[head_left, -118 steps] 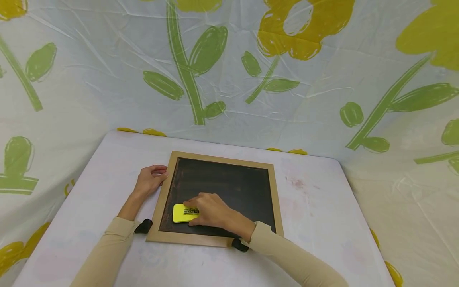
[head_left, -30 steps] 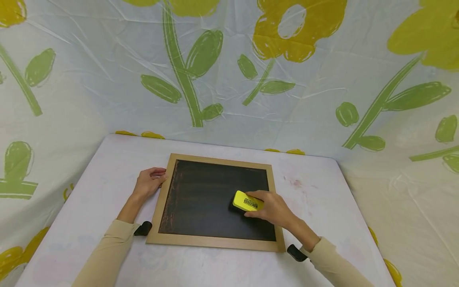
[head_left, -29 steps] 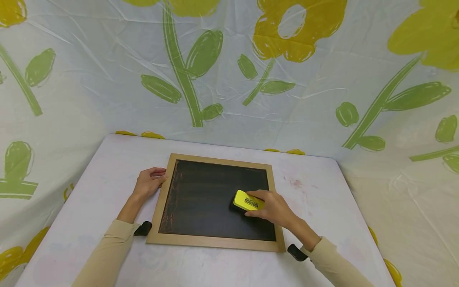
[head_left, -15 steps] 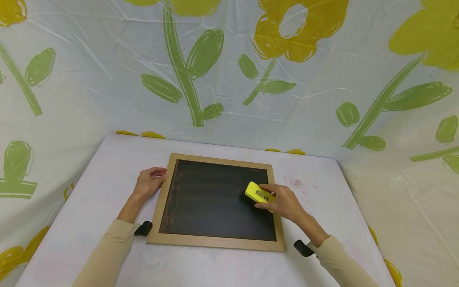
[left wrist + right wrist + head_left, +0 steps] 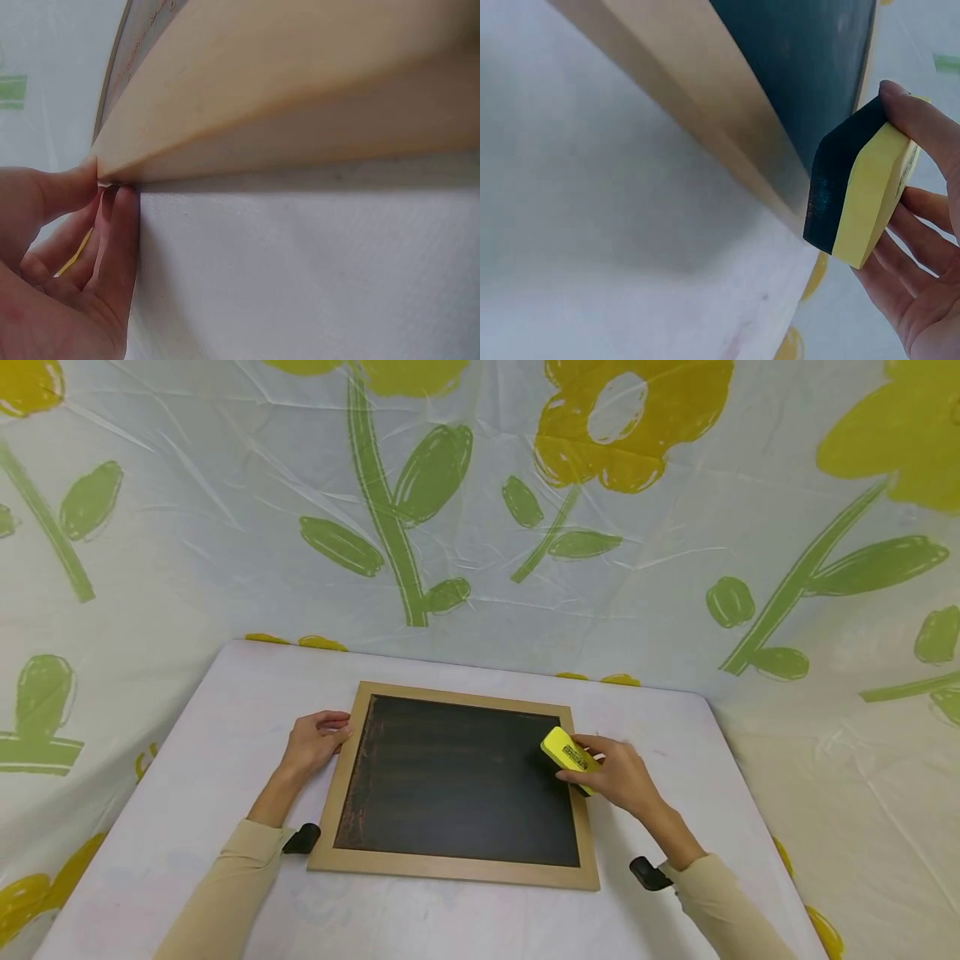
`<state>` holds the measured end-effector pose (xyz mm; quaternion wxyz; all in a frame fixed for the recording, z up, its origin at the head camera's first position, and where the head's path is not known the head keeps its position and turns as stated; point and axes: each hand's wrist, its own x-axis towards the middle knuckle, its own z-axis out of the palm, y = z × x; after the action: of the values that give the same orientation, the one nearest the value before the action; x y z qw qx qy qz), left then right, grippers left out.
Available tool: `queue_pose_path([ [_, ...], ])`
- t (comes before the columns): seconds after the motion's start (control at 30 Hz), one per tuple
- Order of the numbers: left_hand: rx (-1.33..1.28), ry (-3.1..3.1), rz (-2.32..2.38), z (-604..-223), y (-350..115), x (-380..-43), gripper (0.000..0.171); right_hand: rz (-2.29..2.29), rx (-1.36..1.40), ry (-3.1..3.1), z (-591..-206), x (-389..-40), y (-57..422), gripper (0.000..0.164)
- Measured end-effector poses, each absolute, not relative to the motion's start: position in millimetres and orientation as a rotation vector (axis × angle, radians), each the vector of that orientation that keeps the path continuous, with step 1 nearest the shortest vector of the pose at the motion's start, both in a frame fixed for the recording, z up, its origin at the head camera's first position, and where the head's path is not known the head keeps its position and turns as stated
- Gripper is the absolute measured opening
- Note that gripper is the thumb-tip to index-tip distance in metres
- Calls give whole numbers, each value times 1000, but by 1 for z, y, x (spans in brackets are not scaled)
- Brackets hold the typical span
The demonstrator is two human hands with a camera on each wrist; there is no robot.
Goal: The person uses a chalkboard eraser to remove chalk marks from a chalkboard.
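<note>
A small chalkboard point(image 5: 457, 785) in a light wooden frame point(image 5: 450, 865) lies on the table in the head view, with faint reddish-brown smears down its left side. At the frame's left edge my left hand point(image 5: 315, 745) steadies it. The left wrist view shows that hand's thumb point(image 5: 71, 186) and fingers meeting at the frame's edge. My right hand point(image 5: 621, 775) pinches a yellow board eraser point(image 5: 567, 748) between thumb and fingers, tilted over the right side of the frame. Its black felt point(image 5: 831, 176) faces the board in the right wrist view.
A white table point(image 5: 667, 735) carries the board, with faint stains to the right of it. Behind and at the sides hangs a white sheet point(image 5: 255, 527) printed with yellow flowers and green stems. Black wrist cameras point(image 5: 649, 873) sit below both hands.
From the lower left of the board, my right hand has carried the eraser right and then up to the right frame, tilting it off the surface. The left hand stays put.
</note>
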<state>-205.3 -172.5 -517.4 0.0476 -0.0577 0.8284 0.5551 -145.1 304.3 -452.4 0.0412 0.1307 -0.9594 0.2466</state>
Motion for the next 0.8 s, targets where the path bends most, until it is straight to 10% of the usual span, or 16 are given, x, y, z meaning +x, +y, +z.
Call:
queue_pose_path([
  [0.8, -159, 2534, 1724, -520, -174, -208, 32, 659, 93, -2884, -466, -160, 363, 65],
])
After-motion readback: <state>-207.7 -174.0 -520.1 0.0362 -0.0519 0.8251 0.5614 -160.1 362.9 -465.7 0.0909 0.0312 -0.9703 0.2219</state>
